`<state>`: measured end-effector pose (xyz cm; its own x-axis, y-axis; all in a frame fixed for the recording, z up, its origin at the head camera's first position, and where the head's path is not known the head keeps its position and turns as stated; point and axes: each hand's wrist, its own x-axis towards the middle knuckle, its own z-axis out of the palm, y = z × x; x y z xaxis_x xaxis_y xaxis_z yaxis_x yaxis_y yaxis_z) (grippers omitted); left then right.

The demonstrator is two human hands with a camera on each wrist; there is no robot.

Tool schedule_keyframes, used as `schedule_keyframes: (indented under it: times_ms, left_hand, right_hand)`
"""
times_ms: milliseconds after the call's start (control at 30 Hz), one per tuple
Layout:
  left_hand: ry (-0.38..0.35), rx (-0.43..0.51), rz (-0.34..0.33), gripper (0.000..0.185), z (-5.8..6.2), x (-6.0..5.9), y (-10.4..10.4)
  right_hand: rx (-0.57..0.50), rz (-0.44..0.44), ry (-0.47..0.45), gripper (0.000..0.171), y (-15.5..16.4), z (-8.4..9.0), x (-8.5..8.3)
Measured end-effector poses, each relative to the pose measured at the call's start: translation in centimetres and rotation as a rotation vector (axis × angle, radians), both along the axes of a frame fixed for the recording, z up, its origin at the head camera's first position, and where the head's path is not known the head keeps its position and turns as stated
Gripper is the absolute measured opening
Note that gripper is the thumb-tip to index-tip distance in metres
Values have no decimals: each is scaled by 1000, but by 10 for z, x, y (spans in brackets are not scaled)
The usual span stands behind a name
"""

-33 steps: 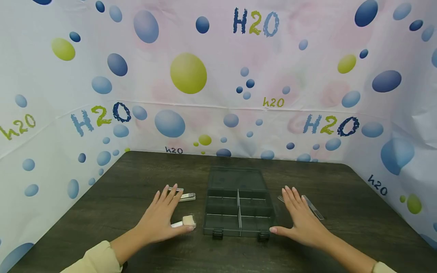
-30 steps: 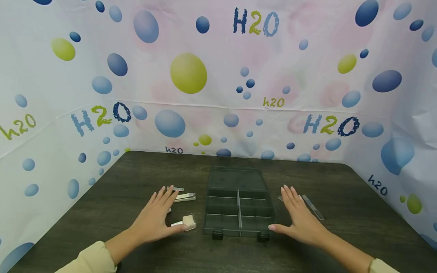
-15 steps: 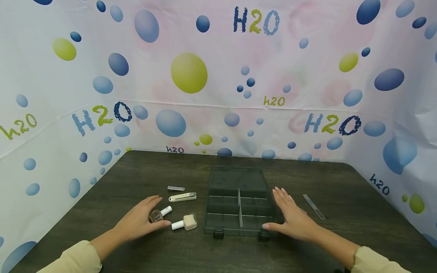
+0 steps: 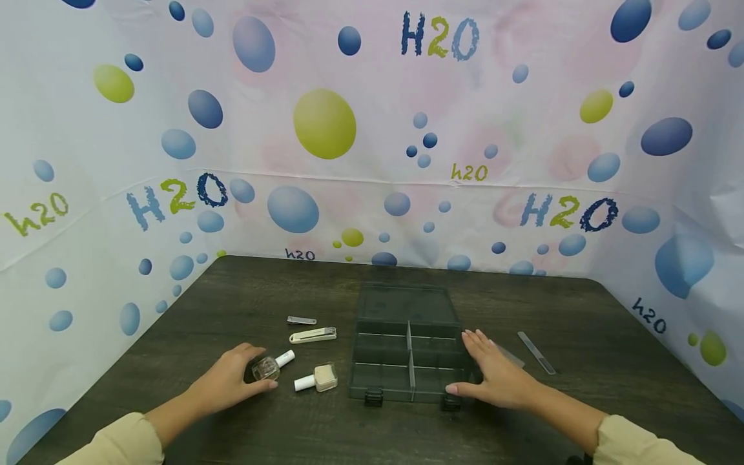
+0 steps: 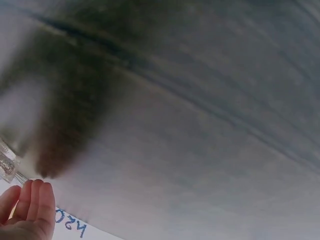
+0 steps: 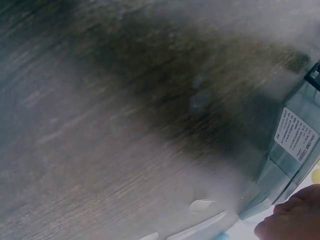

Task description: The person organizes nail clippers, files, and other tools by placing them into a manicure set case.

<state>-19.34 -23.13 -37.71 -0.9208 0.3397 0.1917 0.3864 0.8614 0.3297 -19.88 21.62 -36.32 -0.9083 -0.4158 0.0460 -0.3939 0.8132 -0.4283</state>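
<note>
My left hand (image 4: 227, 381) is at a clear nail polish bottle (image 4: 266, 369) with a white cap, thumb and fingers spread apart on its near side. In the left wrist view, the fingers (image 5: 45, 200) lie just below a glassy bottle edge (image 5: 7, 167). A beige nail polish bottle (image 4: 324, 377) lies right of this hand. My right hand (image 4: 502, 378) is at the right side of a dark transparent divided box (image 4: 389, 392), fingers extended along its wall and thumb over the front right corner. The box's lid (image 4: 407, 303) is folded back.
Behind the bottles lie a cream nail clipper (image 4: 312, 335) and a smaller metal clipper (image 4: 301, 320). A nail file (image 4: 537, 352) rests on the dark table (image 4: 279, 426) to the right. Another flat strip (image 4: 510, 355) is partly hidden behind my right hand.
My left hand has drawn back left and toward me, uncovering both polish bottles and the clippers. My right hand has moved left against the box, uncovering more of the nail file and the flat strip.
</note>
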Motion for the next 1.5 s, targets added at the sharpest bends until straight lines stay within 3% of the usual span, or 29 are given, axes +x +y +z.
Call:
schedule_keyframes:
  times_ms: [200, 500, 833, 1133, 1500]
  left_hand:
    - [31, 14, -43, 58, -2, -1, -4]
    - [-5, 38, -12, 38, 0, -2, -4]
    - [-44, 116, 16, 37, 2, -2, -6]
    - [4, 144, 4, 41, 4, -5, -7]
    - [37, 193, -11, 40, 18, -8, 4]
  right_hand:
    - [-8, -9, -42, 103, 3, 0, 0]
    - [-15, 9, -45, 102, 5, 4, 0]
    - [-22, 32, -53, 101, 5, 6, 1]
    - [-25, 40, -58, 101, 4, 6, -1]
    - [-25, 41, -39, 102, 6, 5, -1]
